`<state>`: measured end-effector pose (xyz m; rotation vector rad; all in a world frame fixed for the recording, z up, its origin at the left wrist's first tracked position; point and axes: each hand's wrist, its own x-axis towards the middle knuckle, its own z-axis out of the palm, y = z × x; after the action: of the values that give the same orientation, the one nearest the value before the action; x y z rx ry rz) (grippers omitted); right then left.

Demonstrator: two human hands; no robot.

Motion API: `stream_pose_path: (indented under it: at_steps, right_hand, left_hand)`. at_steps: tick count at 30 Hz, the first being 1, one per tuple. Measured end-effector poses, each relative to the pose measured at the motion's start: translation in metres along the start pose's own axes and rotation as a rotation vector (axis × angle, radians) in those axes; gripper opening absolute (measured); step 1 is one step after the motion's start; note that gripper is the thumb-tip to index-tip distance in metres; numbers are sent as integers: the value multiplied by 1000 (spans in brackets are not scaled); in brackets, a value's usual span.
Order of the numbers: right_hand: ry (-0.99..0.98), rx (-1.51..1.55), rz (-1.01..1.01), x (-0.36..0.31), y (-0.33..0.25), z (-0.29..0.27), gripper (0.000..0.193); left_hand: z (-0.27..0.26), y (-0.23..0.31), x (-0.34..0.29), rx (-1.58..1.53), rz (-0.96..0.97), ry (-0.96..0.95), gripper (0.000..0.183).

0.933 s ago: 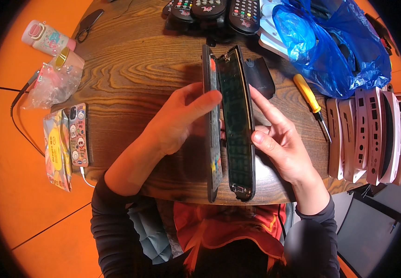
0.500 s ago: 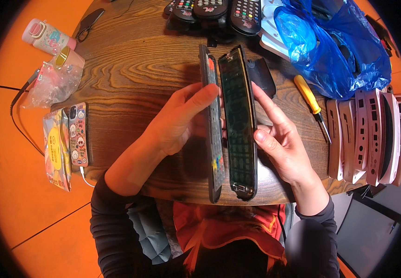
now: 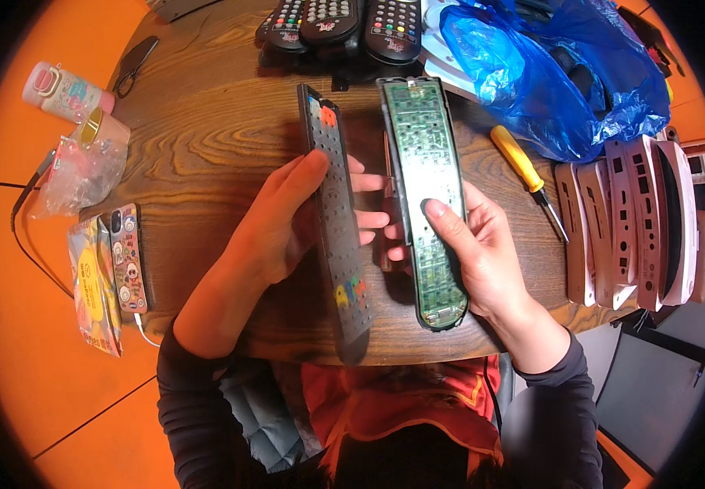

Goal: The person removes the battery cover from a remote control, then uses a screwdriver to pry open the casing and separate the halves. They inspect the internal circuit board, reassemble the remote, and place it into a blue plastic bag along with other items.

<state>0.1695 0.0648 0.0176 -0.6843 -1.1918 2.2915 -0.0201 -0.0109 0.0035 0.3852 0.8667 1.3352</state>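
Note:
An opened remote control is in two halves above the table's near side. My left hand (image 3: 275, 216) is closed on the dark front cover (image 3: 340, 244), which stands on edge with its rubber keys turned to the right. The thumb presses the key side and the fingers reach out behind it. My right hand (image 3: 487, 257) grips the other half, a curved black shell with a green circuit board (image 3: 438, 281) facing up, the thumb lying on the board. A gap separates the halves. A bright glare covers the board's middle, and the right fingers are partly hidden behind the shell.
Several black remotes (image 3: 330, 20) lie at the far edge beside a blue plastic bag (image 3: 560, 90). Right of my hands are a yellow-handled screwdriver (image 3: 519, 159) and a row of pale device casings (image 3: 625, 220). A phone (image 3: 130, 257), a packet (image 3: 94, 285) and a bottle (image 3: 67, 90) are at left.
The two halves have moved further apart, the front cover going left. My right hand has tilted its half so the board faces up, and its thumb has moved onto the board.

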Motion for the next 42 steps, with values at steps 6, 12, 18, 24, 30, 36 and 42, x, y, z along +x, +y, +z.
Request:
stream_pose_path:
  at_steps: [6,12,18,24,30,36,42]
  right_hand:
    - [-40,-7,-17,-2,2,2,23]
    - [-66,11,-1,-5,1,1,25]
    - [-100,166,-1,-3,-2,1,34]
    - [-155,231,-1,3,-2,1,54]
    - [-158,168,19,2,-4,0,56]
    - [-217,116,80,4,-4,-3,51]
    - [-199,95,66,3,1,-1,57]
  left_hand:
    - [0,0,-1,14,-4,-29,50]
    - [-1,-1,-1,22,-9,-18,49]
    - [-1,0,-1,34,-9,-27,51]
    - [-2,0,-1,1,4,-37,53]
    - [-4,3,2,-11,15,-107,55]
    - [2,9,-4,50,16,82,55]
    - [1,6,0,42,22,106,48]
